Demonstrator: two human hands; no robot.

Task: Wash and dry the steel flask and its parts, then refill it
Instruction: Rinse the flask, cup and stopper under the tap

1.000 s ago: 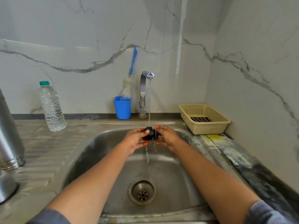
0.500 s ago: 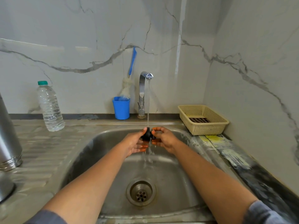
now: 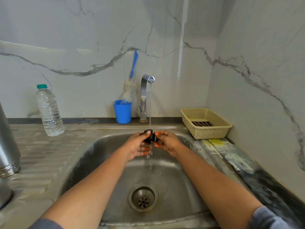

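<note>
Fingers of left hand and right hand clamp black flask part, mostly hiding it.

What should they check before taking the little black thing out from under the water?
1. Water from the tap hits the black cap: ok.
2. The left hand and right hand both grip it: ok.
3. It is above the sink: ok.
4. Soap fully rinsed off: cannot tell.
5. The drain lets water through, no pooling: ok.
6. The basket has free room: ok.
</note>
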